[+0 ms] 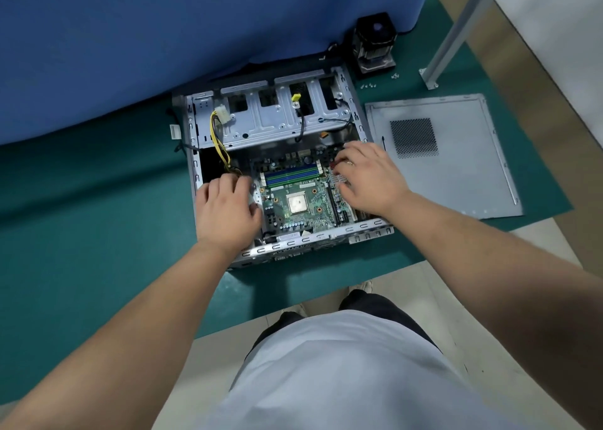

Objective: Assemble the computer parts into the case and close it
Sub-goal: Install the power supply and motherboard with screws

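- open case (pixel 355 230) flat on the green mat (pixel 98 233), motherboard (pixel 300 201) inside
- left hand (pixel 228 211) curled on board's left edge, right hand (pixel 368 175) loosely spread over right edge
- side panel (pixel 456 175) lies right of the case

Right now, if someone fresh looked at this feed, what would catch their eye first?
Most likely the open computer case in the middle of the green mat, with both hands inside it: the left hand at the motherboard's left edge, the right hand over its right side. Next, the grey side panel lying flat to the right of the case, and the cooler standing behind it by the blue wall.
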`<action>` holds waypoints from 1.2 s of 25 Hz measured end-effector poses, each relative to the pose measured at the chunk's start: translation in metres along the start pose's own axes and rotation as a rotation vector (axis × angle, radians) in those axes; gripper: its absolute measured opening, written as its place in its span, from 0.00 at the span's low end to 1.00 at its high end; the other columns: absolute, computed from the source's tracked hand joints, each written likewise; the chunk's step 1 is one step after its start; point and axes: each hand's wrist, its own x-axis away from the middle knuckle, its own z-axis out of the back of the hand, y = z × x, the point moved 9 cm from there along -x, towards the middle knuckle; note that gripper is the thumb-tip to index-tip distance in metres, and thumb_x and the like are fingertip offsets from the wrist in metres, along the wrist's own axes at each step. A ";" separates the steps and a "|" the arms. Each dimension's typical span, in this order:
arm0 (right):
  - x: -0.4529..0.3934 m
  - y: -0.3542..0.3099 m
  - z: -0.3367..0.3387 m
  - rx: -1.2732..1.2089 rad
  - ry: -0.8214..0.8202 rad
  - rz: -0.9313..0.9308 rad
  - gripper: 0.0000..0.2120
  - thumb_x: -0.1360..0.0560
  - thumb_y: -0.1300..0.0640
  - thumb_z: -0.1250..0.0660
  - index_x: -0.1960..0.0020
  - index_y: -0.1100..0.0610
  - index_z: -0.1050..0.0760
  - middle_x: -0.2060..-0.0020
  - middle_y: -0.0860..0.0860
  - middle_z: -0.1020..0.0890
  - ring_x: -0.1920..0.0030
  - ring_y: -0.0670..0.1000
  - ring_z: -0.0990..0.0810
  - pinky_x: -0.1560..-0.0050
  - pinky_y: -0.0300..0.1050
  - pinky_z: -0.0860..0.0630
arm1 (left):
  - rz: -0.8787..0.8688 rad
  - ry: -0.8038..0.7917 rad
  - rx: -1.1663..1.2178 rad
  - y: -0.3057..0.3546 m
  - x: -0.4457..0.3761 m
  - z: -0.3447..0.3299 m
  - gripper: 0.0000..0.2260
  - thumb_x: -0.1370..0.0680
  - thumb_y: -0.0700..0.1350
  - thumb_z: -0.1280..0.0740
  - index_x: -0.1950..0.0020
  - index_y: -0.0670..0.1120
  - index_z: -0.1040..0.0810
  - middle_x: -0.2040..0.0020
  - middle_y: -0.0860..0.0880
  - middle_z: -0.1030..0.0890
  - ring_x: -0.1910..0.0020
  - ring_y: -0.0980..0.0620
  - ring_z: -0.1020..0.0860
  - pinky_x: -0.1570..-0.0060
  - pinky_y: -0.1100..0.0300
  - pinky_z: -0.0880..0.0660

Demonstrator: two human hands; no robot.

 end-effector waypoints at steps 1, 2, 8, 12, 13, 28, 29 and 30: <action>-0.004 0.003 0.001 -0.008 0.015 -0.023 0.17 0.23 0.48 0.38 0.39 0.51 0.18 0.36 0.49 0.21 0.27 0.54 0.32 0.20 0.55 0.47 | -0.019 -0.030 -0.044 0.005 -0.006 -0.004 0.19 0.25 0.49 0.35 0.35 0.48 0.24 0.41 0.46 0.23 0.39 0.43 0.26 0.29 0.46 0.38; -0.007 0.006 0.000 -0.020 0.024 -0.045 0.16 0.23 0.50 0.37 0.39 0.51 0.18 0.36 0.50 0.20 0.26 0.54 0.32 0.19 0.55 0.50 | -0.061 -0.074 -0.104 0.015 -0.013 -0.011 0.18 0.25 0.49 0.35 0.36 0.49 0.22 0.41 0.46 0.22 0.38 0.43 0.25 0.26 0.45 0.39; -0.009 0.008 -0.003 -0.011 0.058 -0.046 0.15 0.27 0.57 0.36 0.44 0.54 0.16 0.45 0.51 0.15 0.32 0.55 0.26 0.19 0.54 0.50 | -0.156 -0.666 0.038 0.090 -0.054 -0.082 0.20 0.20 0.50 0.37 0.29 0.50 0.28 0.32 0.47 0.26 0.35 0.42 0.24 0.36 0.43 0.26; -0.009 0.007 -0.002 0.012 0.069 -0.035 0.15 0.27 0.56 0.38 0.47 0.55 0.15 0.50 0.50 0.15 0.36 0.55 0.24 0.19 0.52 0.52 | -0.067 -0.732 0.134 0.099 -0.050 -0.115 0.25 0.22 0.44 0.31 0.27 0.43 0.33 0.32 0.44 0.35 0.31 0.42 0.32 0.33 0.45 0.29; -0.009 0.007 -0.002 0.018 0.072 -0.033 0.15 0.27 0.56 0.38 0.48 0.55 0.15 0.51 0.50 0.15 0.37 0.54 0.24 0.19 0.51 0.53 | -0.058 -0.696 0.146 0.098 -0.050 -0.117 0.26 0.23 0.43 0.30 0.27 0.42 0.34 0.33 0.44 0.36 0.31 0.43 0.34 0.32 0.46 0.30; -0.008 0.006 -0.004 0.021 0.028 -0.041 0.15 0.26 0.53 0.39 0.50 0.53 0.14 0.54 0.48 0.15 0.38 0.53 0.25 0.19 0.52 0.53 | -0.187 -0.794 0.062 0.096 -0.034 -0.114 0.32 0.22 0.39 0.36 0.18 0.46 0.42 0.21 0.45 0.42 0.29 0.40 0.30 0.33 0.46 0.26; -0.008 0.006 -0.004 0.018 0.028 -0.042 0.15 0.26 0.53 0.40 0.51 0.53 0.14 0.54 0.48 0.15 0.39 0.53 0.25 0.19 0.53 0.53 | -0.227 -0.819 0.007 0.095 -0.029 -0.117 0.33 0.21 0.36 0.38 0.17 0.48 0.45 0.18 0.46 0.46 0.28 0.38 0.30 0.31 0.46 0.27; -0.007 0.005 -0.004 0.019 0.029 -0.040 0.15 0.25 0.53 0.40 0.51 0.53 0.14 0.54 0.48 0.15 0.39 0.53 0.25 0.19 0.53 0.53 | -0.256 -0.848 -0.034 0.094 -0.025 -0.118 0.34 0.20 0.33 0.41 0.17 0.49 0.47 0.16 0.46 0.52 0.25 0.38 0.33 0.29 0.45 0.30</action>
